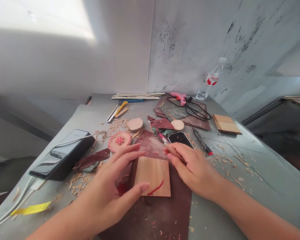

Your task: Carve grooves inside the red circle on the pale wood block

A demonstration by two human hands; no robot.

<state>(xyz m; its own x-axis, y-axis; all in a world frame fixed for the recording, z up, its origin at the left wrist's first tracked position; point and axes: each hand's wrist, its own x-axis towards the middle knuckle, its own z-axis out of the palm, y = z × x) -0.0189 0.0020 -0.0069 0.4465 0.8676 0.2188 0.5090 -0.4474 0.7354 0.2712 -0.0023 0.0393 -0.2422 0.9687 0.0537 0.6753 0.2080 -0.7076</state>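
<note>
A square block of pale wood (152, 170) lies on a dark reddish-brown sheet (172, 213), a curved red line across its lower part. My left hand (112, 190) hovers at the block's left side with fingers apart and nothing held; its thumb reaches over the lower left of the block. Just past the block's upper right corner, my right hand (190, 163) is closed around a slim wooden-handled tool (175, 152). The fingers cover much of it, and the kind of tip cannot be told. Beyond the left fingertips lies a wood slice (119, 141) with a red flower on it.
A power bank (65, 153) with a white cable is at left. Farther back lie utility knives (117, 111), a pink glue gun (179, 97) and a water bottle (211, 80). A phone (180, 139), a marker (202, 141) and another wood block (226, 124) sit right. Shavings litter the table.
</note>
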